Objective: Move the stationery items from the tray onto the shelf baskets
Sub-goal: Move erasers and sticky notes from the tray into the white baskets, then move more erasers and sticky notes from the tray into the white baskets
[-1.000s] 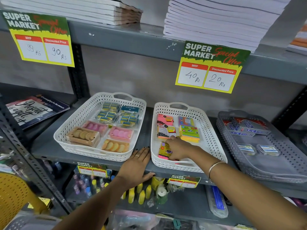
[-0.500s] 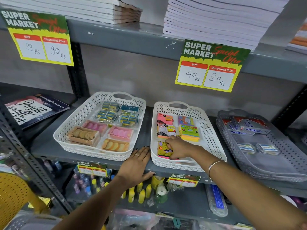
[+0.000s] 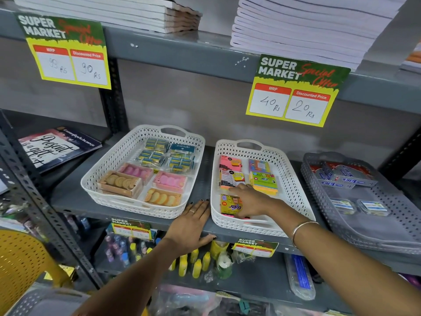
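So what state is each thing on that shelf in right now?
Left white basket: holds eraser packs.
Middle white basket: holds sticky-note packs.
Grey basket: partly filled.
Yellow sticky-note pack: lying flat, right hand on it.
Right hand: inside middle basket.
Left hand: flat on shelf edge, empty.

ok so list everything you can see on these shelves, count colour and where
white baskets: two, white, middle shelf, side by side
grey basket: one, grey, right end of the same shelf
eraser packs: several, pink, tan, blue-green, left white basket
sticky note packs: about five, pink, yellow, green, right white basket
price cards: two large, yellow-green, upper shelf edge
notebook stacks: two, white, top shelf
book: one, dark cover, far left
left hand: flat on the shelf edge
right hand: on the nearest sticky note pack
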